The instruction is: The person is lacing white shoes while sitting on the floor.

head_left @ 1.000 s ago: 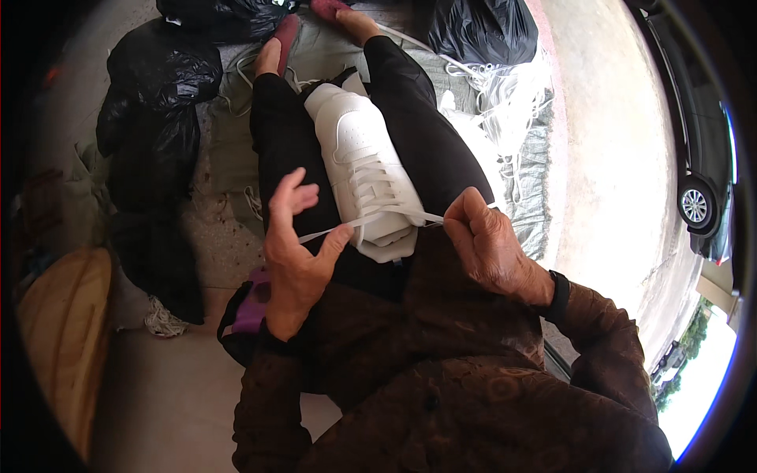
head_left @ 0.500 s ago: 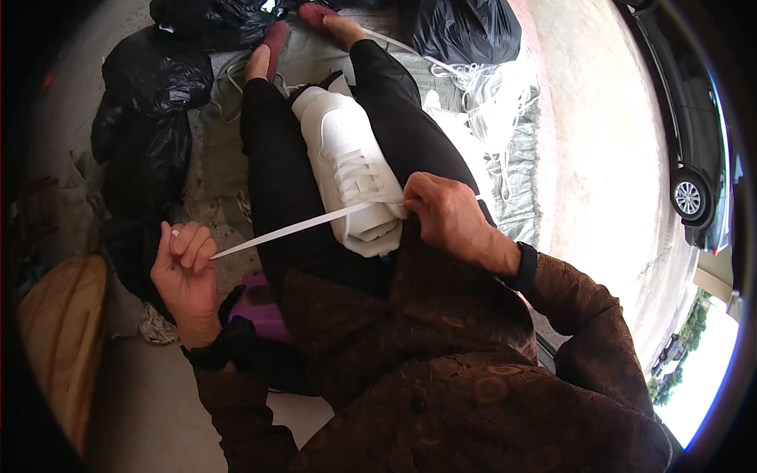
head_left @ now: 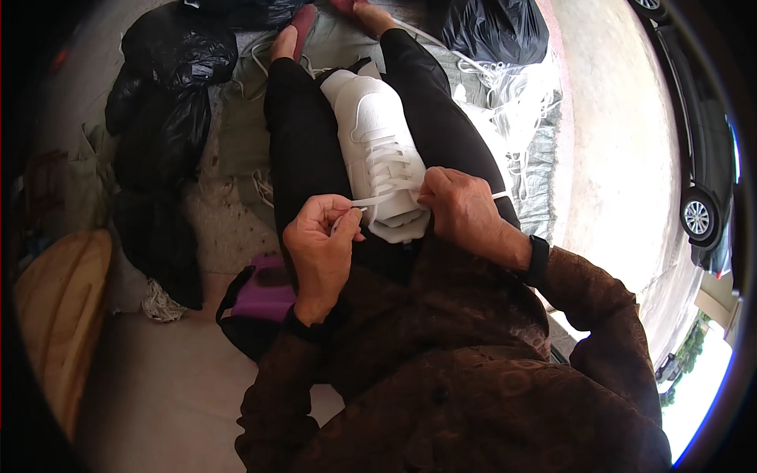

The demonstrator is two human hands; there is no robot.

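A white lace-up shoe point(head_left: 372, 118) lies between my thighs, its toe pointing away from me and its collar toward my body. A flat white shoelace point(head_left: 388, 167) crosses its tongue in several rows. My left hand point(head_left: 322, 236) is closed left of the collar, pinching a length of lace between thumb and forefinger. At the collar's right edge my right hand point(head_left: 469, 209) is closed, its fingertips against the shoe by the upper lace rows. A white lace end sticks out to the right behind that hand. What its fingertips grip is partly hidden.
Black plastic bags point(head_left: 169, 63) lie to the left, with another black bag point(head_left: 501, 31) at the far right. Loose white laces point(head_left: 524, 98) are heaped beside my right leg. A purple and black item point(head_left: 256, 296) sits by my left forearm, near a wooden board point(head_left: 67, 307).
My left hand has come in from the far left to the shoe's collar. The lace that stretched taut between my hands is now short there. The whole view has shifted slightly.
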